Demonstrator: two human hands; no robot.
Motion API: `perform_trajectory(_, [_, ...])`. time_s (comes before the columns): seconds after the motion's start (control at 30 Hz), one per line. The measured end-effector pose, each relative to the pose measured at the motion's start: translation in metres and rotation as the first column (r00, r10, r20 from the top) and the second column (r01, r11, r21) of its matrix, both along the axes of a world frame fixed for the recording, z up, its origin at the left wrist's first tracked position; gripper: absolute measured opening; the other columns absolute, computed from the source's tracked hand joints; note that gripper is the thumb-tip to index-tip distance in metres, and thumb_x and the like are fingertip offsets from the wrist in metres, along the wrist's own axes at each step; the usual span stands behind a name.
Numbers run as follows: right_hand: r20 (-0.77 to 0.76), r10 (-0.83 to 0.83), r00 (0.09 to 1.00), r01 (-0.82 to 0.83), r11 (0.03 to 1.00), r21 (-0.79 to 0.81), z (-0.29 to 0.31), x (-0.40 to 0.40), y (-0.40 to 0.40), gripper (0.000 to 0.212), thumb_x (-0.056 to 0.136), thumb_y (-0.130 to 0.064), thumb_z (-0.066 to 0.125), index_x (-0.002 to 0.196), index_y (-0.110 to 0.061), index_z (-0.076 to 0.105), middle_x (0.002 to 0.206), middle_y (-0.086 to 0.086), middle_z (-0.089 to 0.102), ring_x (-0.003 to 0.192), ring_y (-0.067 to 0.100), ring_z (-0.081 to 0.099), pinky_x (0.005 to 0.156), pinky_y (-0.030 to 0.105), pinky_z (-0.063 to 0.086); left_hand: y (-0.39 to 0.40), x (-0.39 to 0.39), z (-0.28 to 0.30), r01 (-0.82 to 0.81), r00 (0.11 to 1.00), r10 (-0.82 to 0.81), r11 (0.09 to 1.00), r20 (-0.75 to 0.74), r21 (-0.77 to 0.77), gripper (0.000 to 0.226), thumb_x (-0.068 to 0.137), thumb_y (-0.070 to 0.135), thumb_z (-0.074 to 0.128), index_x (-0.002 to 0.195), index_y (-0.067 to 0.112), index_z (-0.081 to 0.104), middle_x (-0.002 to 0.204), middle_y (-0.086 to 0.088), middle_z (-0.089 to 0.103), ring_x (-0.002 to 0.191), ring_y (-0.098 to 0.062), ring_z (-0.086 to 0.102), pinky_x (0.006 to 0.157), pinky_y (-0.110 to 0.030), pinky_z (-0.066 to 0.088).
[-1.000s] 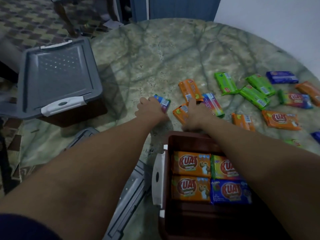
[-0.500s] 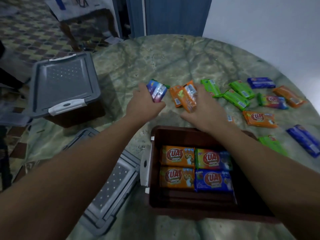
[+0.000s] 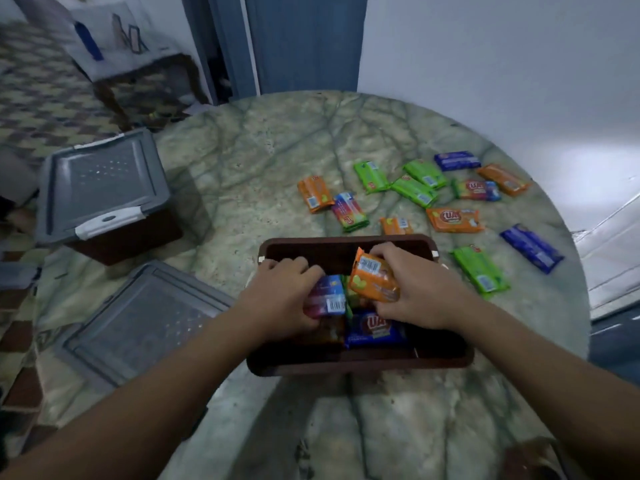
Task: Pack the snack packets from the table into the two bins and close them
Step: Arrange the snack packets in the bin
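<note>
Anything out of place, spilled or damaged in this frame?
Nothing looks damaged or spilled. Snack packets lie scattered on the table, unpacked. The loose grey lid overhangs the table's left edge, slightly precarious.

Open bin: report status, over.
Left hand grips blue-pink packet, right hand grips orange packet, both over open bin. Nothing blocking.

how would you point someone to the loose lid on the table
Start at the open brown bin where both hands are working. Look to its left, at the table's near left edge: the loose lid lies flat there, grey and rectangular. Unlike the other grey lid farther back, it sits on no bin and shows no white latch.
</note>
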State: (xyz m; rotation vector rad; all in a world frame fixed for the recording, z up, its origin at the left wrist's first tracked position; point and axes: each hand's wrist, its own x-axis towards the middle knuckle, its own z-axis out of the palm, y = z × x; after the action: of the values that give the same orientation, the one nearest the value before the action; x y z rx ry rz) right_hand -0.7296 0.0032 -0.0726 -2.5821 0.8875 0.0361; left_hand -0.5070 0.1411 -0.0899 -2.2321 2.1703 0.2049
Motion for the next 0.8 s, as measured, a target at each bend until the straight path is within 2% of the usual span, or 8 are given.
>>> perform_trajectory(0.07, [-0.092, 0.07, 0.993, -0.081, 0.99, -0.116, -0.008, -0.008, 0.001, 0.083, 0.074, -0.055, 0.075, 0.142, -0.033, 0.034, 0.118, -0.01, 0.058, 0.103, 0.017, 0.062, 0.082, 0.036, 0.048, 0.001, -0.007, -0.007, 0.042, 0.998, -0.043, 0.998, 0.035, 0.036, 0.073, 0.076, 0.068, 0.062, 0.136, 0.03, 0.045, 0.122, 0.006, 0.058, 0.112, -0.019, 0.057, 0.107, -0.04, 0.034])
perform_trajectory(0.1, [-0.171, 0.124, 0.977, -0.158, 0.967, -0.2, -0.014, -0.01, 0.003, 0.083, 0.074, -0.058, 0.073, 0.143, -0.032, 0.035, 0.12, -0.007, 0.058, 0.105, 0.019, 0.061, 0.085, 0.037, 0.046, 0.001, -0.008, -0.011, 0.053, 0.997, -0.056, 0.997, 0.05, 0.051, 0.073, 0.075, 0.069, 0.061, 0.135, 0.03, 0.044, 0.124, 0.006, 0.061, 0.112, -0.019, 0.059, 0.107, -0.04, 0.034])
perform_trajectory(0.2, [-0.343, 0.239, 0.908, -0.344, 0.893, -0.289, -0.028, -0.012, 0.007, 0.083, 0.078, -0.061, 0.069, 0.146, -0.03, 0.034, 0.126, -0.001, 0.054, 0.109, 0.024, 0.059, 0.089, 0.04, 0.045, 0.003, -0.008, -0.016, 0.076, 0.989, -0.084, 0.995, 0.124, 0.072, 0.068, 0.075, 0.068, 0.061, 0.128, 0.029, 0.044, 0.12, 0.005, 0.065, 0.105, -0.02, 0.062, 0.099, -0.039, 0.041])
perform_trajectory(0.37, [-0.355, 0.232, 0.906, -0.343, 0.893, -0.29, -0.03, -0.009, 0.007, 0.079, 0.082, -0.059, 0.068, 0.148, -0.031, 0.034, 0.13, 0.002, 0.051, 0.107, 0.027, 0.061, 0.092, 0.043, 0.047, 0.005, -0.006, -0.019, 0.104, 0.976, -0.119, 0.99, 0.18, 0.092, 0.059, 0.083, 0.064, 0.058, 0.132, 0.033, 0.046, 0.118, 0.004, 0.065, 0.106, -0.02, 0.062, 0.099, -0.038, 0.042])
perform_trajectory(0.5, [-0.348, 0.231, 0.909, -0.336, 0.898, -0.284, -0.029, -0.009, 0.008, 0.079, 0.084, -0.058, 0.068, 0.151, -0.032, 0.033, 0.132, 0.001, 0.051, 0.107, 0.027, 0.061, 0.093, 0.041, 0.048, 0.005, -0.003, -0.016, 0.101, 0.994, -0.101, 0.995, 0.045, 0.005, 0.036, 0.093, 0.057, 0.053, 0.124, 0.041, 0.058, 0.114, 0.011, 0.069, 0.1, -0.013, 0.063, 0.097, -0.034, 0.042])
perform_trajectory(0.67, [-0.342, 0.223, 0.913, -0.326, 0.902, -0.283, -0.025, -0.009, 0.01, 0.08, 0.086, -0.057, 0.068, 0.153, -0.03, 0.033, 0.135, 0.002, 0.051, 0.107, 0.027, 0.061, 0.092, 0.04, 0.047, 0.002, -0.006, -0.015, 0.026, 0.998, -0.026, 1.0, 0.049, -0.003, 0.043, 0.103, 0.061, 0.034, 0.133, 0.042, 0.058, 0.105, 0.005, 0.074, 0.092, -0.02, 0.064, 0.092, -0.035, 0.046])
perform_trajectory(0.8, [-0.338, 0.229, 0.913, -0.327, 0.905, -0.273, -0.026, -0.011, 0.01, 0.083, 0.087, -0.057, 0.067, 0.156, -0.03, 0.029, 0.139, 0.001, 0.05, 0.111, 0.026, 0.061, 0.093, 0.039, 0.047, -0.001, -0.007, -0.017, 0.027, 0.996, -0.033, 0.997, 0.082, 0.072, 0.046, 0.106, 0.057, 0.024, 0.139, 0.041, 0.052, 0.108, 0.003, 0.074, 0.094, -0.019, 0.064, 0.098, -0.037, 0.044])
